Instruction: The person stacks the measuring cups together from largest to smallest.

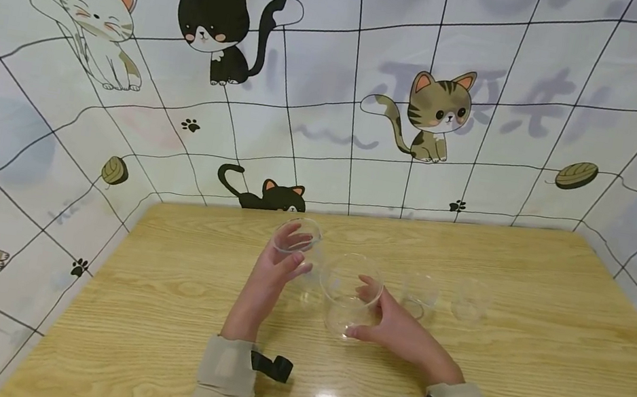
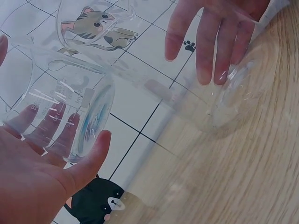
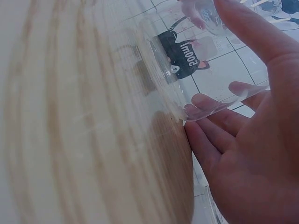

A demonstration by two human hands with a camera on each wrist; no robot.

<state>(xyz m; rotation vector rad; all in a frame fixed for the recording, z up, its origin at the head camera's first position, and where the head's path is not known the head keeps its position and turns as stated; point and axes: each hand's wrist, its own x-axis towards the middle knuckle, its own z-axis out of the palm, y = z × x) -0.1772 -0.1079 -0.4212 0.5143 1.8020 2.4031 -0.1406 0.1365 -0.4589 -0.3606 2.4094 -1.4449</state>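
My left grip (image 1: 276,268) clasps small beaker (image 2: 70,95), ten o'clock from right grip (image 1: 395,323) clasping big beaker (image 1: 346,312); inward drift could chip both.

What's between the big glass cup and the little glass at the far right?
The right hand, gripping the big glass cup, and then another small glass, before the far-right glass: the head view shows it.

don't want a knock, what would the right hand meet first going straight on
Past the 500 ml beaker it holds, the right hand would probably meet the smaller beaker in the left hand; depth is unclear.
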